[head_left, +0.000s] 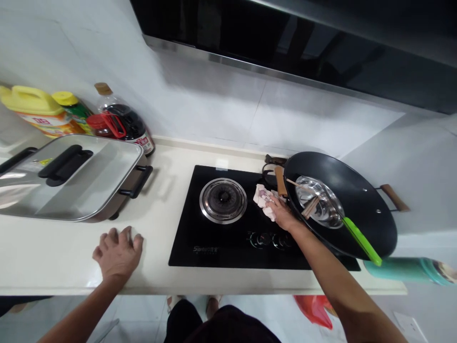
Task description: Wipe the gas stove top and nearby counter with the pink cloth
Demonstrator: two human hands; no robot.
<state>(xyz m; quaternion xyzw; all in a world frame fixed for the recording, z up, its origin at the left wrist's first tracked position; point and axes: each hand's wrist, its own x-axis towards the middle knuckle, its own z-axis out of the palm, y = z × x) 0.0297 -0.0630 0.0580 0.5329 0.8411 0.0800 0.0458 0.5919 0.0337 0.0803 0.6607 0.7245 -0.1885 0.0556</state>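
My right hand (282, 213) presses a crumpled pale cloth (264, 200) onto the black glass gas stove (200, 243), between the round burner (223, 200) and the wok. Its fingers lie over the cloth, partly hidden behind my wrist. On the cream countertop (157, 200), left of the stove, my left hand (119, 252) rests with fingers apart and nothing in it. The large black wok (371, 224) sits on the stove's right side. Inside it are a shiny metal bowl (328, 214) and a utensil with a green handle (360, 240).
A lidded electric pan (128, 186) stands at the left. Behind it are a yellow jug (39, 107), a dark sauce bottle (132, 121) and a red-lidded jar (100, 124). A range hood (285, 52) overhangs the stove. A teal bottle (403, 269) lies by the right edge; a red bag (314, 309) is below.
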